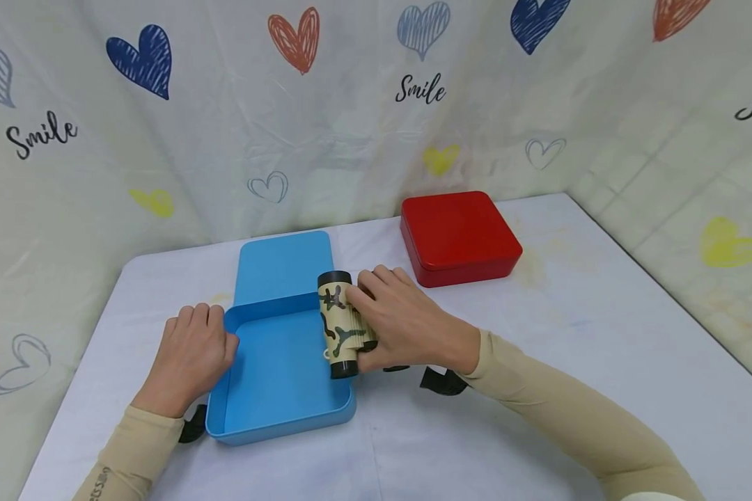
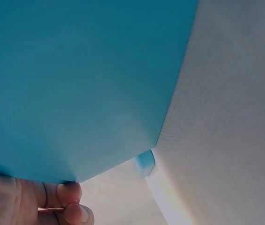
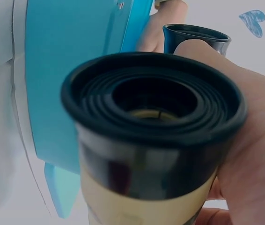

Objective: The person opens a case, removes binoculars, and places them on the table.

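Note:
A pair of camouflage-patterned toy binoculars (image 1: 335, 316) with black ends is gripped by my right hand (image 1: 413, 320), over the right side of an open blue box (image 1: 276, 376). In the right wrist view, a black-rimmed end of the binoculars (image 3: 153, 168) fills the foreground. My left hand (image 1: 193, 348) holds the box's left rim with curled fingers. The left wrist view shows fingertips (image 2: 69, 194) against the edge of the blue box (image 2: 85, 93). Behind the box lies its flat blue lid (image 1: 285, 264). The inside of the box that shows holds nothing.
A closed red box (image 1: 460, 233) stands at the back of the white-covered table (image 1: 476, 431), right of the blue lid. A cloth with printed hearts (image 1: 345, 132) hangs behind the table and along its right side. Black straps (image 1: 443, 381) show below both wrists.

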`<act>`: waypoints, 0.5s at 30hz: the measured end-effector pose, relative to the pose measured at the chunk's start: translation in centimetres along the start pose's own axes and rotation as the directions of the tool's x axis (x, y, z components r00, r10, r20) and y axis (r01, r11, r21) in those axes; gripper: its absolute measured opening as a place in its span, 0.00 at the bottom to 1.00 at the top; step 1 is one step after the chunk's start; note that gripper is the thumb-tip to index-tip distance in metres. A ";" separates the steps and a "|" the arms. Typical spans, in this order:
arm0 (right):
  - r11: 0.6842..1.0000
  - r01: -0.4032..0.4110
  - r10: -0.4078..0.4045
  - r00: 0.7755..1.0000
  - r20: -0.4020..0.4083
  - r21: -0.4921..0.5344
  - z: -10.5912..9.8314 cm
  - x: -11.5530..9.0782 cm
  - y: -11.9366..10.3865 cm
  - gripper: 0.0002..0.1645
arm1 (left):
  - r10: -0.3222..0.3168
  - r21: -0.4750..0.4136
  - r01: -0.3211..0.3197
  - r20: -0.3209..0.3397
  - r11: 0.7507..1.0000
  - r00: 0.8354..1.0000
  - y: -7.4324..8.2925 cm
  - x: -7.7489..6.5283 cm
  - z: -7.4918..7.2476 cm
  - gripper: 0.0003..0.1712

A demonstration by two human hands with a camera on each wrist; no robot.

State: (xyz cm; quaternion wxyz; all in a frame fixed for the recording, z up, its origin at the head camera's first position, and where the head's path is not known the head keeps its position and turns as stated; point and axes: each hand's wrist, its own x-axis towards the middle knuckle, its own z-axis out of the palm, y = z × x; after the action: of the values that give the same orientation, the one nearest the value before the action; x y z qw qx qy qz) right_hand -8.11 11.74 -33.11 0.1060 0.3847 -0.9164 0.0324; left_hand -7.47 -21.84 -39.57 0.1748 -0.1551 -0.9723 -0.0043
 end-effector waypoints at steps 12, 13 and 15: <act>1.000 -0.027 0.027 1.000 -0.010 -0.007 0.3 -0.6 0.7 0.44 | 0.012 -0.007 -0.012 -0.027 1.000 1.000 0.1 0.0 0.2 0.11; 1.000 -0.028 0.028 1.000 -0.012 -0.008 0.3 -0.6 0.8 0.44 | 0.012 -0.008 -0.013 -0.028 1.000 1.000 0.1 0.0 0.2 0.11; 1.000 -0.030 0.030 0.999 -0.015 -0.008 0.4 -0.7 0.9 0.44 | 0.015 -0.007 -0.015 -0.033 1.000 0.999 0.1 0.0 0.3 0.11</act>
State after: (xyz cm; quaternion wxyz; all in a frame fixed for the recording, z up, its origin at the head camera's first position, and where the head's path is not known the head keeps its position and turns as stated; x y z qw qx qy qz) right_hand -8.36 12.79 -33.61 0.1140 0.3703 -0.9213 0.0332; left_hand -7.58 -21.72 -39.83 0.1904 -0.1630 -0.9680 -0.0089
